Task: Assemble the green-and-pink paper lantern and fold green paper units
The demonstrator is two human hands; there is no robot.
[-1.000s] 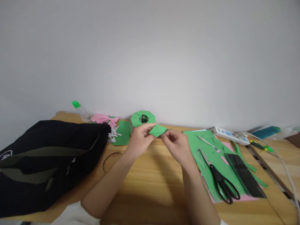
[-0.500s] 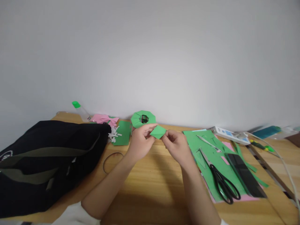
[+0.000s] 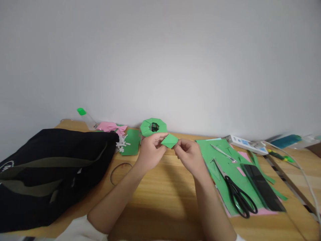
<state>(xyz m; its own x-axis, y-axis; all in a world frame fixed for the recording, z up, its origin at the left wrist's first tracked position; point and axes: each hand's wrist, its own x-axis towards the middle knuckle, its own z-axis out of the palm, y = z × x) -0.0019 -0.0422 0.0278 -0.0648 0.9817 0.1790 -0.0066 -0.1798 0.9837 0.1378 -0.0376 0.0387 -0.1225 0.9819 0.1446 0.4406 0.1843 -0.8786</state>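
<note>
Between my two hands, above the wooden table, is a small folded piece of green paper (image 3: 170, 141), diamond-shaped with a crease across it. My left hand (image 3: 151, 150) pinches its left side between thumb and fingers. At its right corner, the fingertips of my right hand (image 3: 188, 154) are closed on the paper. Just behind my left hand stands a round green folded-paper ring (image 3: 153, 126) with a dark hole in the middle; its lower part is hidden by that hand.
On the right, scissors (image 3: 237, 192), tweezers (image 3: 223, 153) and a phone (image 3: 262, 186) lie on green sheets (image 3: 220, 174), near a power strip (image 3: 247, 144). On the left are a black bag (image 3: 57, 174), white paper scraps (image 3: 121, 144), pink paper (image 3: 111, 127) and a green-capped tube (image 3: 86, 117).
Both hands keep their pinch on the green paper. It has shifted very slightly to the right, and nothing else has visibly moved.
</note>
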